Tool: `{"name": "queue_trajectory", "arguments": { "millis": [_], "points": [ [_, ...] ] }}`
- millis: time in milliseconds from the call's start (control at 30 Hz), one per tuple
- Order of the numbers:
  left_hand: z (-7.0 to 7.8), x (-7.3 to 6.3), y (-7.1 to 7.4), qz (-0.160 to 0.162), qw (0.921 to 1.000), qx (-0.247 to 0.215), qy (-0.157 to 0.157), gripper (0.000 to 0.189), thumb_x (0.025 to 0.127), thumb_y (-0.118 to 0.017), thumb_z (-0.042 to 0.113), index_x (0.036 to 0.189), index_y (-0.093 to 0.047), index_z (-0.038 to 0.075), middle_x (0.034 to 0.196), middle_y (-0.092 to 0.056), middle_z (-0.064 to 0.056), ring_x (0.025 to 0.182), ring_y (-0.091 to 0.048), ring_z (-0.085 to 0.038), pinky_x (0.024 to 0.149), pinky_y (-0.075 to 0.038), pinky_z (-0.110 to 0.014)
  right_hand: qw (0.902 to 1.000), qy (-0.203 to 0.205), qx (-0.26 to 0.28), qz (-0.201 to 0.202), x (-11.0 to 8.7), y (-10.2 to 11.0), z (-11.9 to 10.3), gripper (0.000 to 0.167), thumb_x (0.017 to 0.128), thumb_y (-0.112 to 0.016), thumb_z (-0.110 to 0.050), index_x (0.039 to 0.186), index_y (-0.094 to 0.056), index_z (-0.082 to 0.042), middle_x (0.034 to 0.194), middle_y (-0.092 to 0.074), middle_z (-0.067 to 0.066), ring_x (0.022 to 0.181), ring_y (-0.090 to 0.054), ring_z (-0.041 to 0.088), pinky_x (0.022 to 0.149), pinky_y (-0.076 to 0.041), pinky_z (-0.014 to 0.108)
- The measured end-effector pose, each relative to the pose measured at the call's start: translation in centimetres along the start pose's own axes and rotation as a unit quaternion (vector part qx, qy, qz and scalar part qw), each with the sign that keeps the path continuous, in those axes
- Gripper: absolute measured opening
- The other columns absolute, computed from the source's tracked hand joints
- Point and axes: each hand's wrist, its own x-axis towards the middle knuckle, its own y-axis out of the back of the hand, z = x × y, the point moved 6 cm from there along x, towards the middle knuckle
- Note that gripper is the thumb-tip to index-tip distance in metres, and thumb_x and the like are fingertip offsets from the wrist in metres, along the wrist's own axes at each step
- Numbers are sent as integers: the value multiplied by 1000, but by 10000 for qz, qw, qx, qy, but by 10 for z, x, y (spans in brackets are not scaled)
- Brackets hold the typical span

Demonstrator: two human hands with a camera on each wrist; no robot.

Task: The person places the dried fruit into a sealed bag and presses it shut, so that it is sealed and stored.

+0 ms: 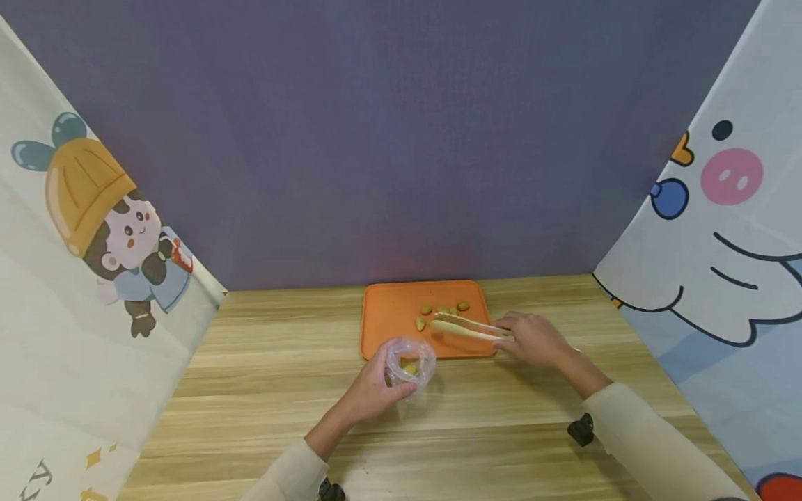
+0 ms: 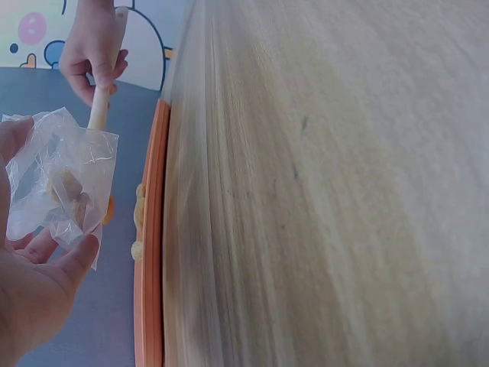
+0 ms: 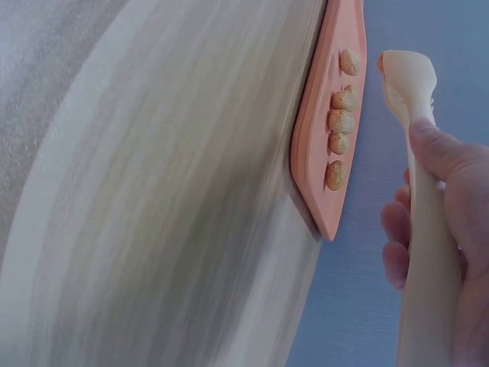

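Observation:
My left hand (image 1: 371, 388) holds a clear plastic bag (image 1: 428, 362) by its rim, mouth upward, just in front of the tray's near edge. Inside the bag lie a few yellow-brown nut-like pieces (image 2: 67, 186). In my right hand (image 1: 532, 339) is a pair of cream tongs (image 1: 464, 330), gripped along its arms and pointing left over the orange tray (image 1: 388, 313). Several wrinkled, walnut-like pieces (image 3: 341, 121) sit on the tray's right half. A bit of orange-brown shows at the tong tips in the right wrist view; whether a piece is held there I cannot tell.
The tray lies at the back of a wooden table (image 1: 282, 355), near a dark grey-blue panel (image 1: 401, 139). Printed cartoon panels (image 1: 708, 278) stand at both sides. Black devices (image 1: 581, 429) are strapped at both wrists.

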Motion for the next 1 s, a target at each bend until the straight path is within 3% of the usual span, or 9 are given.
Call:
{"name": "queue_trajectory", "arguments": {
  "millis": [500,700,1000],
  "points": [
    [2,-1,2,6,10000,-35,15,90,88,-79,39,158,-27,15,146,-51,-7,127,-57,-26,103,-50,-46,9998,117,-134,88,-1,16,-3,41,89,-77,-33,120,-74,-6,112,-75,14,90,-73,30,80,-59,50],
    [2,-1,3,34,9999,-101,9,89,88,-79,38,158,-28,15,145,-52,-8,126,-58,-28,102,-51,-45,9997,185,-137,130,-1,27,-8,42,89,-77,-33,120,-74,-4,114,-75,16,101,-72,36,86,-58,53],
    [3,0,3,11,9999,-101,-17,89,88,-79,38,157,-29,15,147,-51,-7,128,-56,-25,104,-49,-46,9995,228,-130,172,-4,39,-16,42,89,-77,-35,120,-75,-7,112,-75,14,94,-73,31,80,-59,50]
  ]
}}
